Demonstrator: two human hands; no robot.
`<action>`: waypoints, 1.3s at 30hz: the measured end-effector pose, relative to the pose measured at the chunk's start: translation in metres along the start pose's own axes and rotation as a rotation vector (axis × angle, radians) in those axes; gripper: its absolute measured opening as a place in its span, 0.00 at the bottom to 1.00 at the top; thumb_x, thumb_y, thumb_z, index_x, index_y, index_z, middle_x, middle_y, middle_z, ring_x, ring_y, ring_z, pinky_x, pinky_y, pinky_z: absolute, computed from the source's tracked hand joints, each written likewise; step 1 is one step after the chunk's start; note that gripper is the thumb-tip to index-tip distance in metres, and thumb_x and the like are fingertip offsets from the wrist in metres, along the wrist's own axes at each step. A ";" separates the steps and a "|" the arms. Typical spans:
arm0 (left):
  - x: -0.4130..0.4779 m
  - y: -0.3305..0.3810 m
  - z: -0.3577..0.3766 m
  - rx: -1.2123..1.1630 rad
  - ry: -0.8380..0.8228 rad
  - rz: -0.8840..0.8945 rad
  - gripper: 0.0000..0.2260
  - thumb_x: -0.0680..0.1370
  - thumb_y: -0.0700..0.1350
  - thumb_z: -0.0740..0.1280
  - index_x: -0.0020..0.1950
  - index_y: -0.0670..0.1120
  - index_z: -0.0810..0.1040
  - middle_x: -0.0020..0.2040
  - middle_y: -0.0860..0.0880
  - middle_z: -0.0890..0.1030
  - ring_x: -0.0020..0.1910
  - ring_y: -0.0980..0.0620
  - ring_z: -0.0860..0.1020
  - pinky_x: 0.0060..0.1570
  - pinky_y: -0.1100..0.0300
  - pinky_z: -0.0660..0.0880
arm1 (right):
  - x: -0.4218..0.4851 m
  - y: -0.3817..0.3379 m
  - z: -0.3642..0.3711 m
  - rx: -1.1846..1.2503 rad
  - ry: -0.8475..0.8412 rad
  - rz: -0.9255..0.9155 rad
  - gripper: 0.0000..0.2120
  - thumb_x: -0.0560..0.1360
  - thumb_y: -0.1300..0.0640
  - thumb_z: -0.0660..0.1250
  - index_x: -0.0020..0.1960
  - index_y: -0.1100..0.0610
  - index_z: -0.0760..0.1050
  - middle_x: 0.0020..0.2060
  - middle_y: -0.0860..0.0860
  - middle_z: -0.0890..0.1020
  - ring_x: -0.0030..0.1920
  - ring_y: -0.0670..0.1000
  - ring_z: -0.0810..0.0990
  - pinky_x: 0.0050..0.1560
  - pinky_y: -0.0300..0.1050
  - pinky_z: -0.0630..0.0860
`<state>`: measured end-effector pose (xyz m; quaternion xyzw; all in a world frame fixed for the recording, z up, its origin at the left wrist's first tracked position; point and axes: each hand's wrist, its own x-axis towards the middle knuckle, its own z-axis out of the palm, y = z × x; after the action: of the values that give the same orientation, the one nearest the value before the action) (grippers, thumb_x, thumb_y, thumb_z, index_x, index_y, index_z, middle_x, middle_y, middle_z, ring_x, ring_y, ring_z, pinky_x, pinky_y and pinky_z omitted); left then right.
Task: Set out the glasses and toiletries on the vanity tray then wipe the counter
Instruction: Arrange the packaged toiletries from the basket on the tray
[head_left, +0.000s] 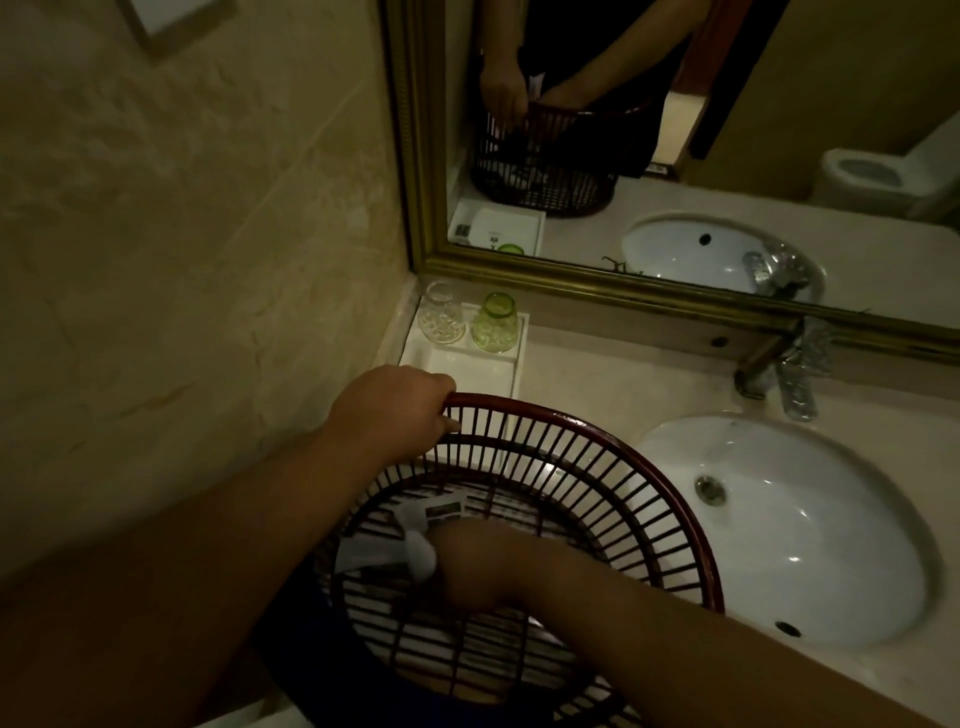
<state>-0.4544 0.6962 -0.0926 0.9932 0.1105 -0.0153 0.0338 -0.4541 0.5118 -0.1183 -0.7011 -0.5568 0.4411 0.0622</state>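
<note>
The left forearm ran up from the lower left of the frame, and the left hand (397, 405) curled its fingers over the rim of the basket (563, 415) at its upper left. Beyond it, left of centre, the tray (467, 370) lay against the mirror frame with a clear glass (440, 314) and a green glass (496, 323) standing side by side at its far end. The right arm came in from the lower right, bent down into the basket. The right hand (460, 556) lay on white packets (410, 548) at the bottom; its grip could not be told. The sink (779, 545) sat right of the basket.
</note>
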 end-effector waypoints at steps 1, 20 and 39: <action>0.000 0.000 0.000 0.002 0.003 0.004 0.14 0.76 0.62 0.67 0.43 0.54 0.68 0.39 0.51 0.78 0.35 0.50 0.70 0.33 0.55 0.66 | -0.008 0.002 -0.012 0.089 0.041 0.013 0.13 0.79 0.54 0.68 0.62 0.57 0.78 0.58 0.57 0.82 0.58 0.57 0.80 0.62 0.53 0.77; 0.000 -0.003 0.004 -0.054 -0.012 0.004 0.12 0.73 0.57 0.69 0.50 0.51 0.78 0.41 0.50 0.81 0.37 0.48 0.80 0.35 0.55 0.75 | -0.049 0.017 -0.187 0.963 0.614 -0.058 0.14 0.77 0.69 0.68 0.62 0.64 0.74 0.50 0.59 0.83 0.46 0.57 0.84 0.48 0.49 0.82; -0.001 0.003 -0.004 -0.058 0.080 0.036 0.12 0.75 0.59 0.70 0.49 0.53 0.78 0.39 0.51 0.81 0.36 0.50 0.79 0.32 0.59 0.63 | 0.128 0.087 -0.182 0.826 0.202 0.619 0.15 0.83 0.61 0.62 0.67 0.67 0.74 0.58 0.64 0.80 0.56 0.64 0.82 0.59 0.59 0.79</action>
<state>-0.4546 0.6935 -0.0886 0.9934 0.0941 0.0282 0.0587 -0.2667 0.6604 -0.1291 -0.7889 -0.0947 0.5518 0.2535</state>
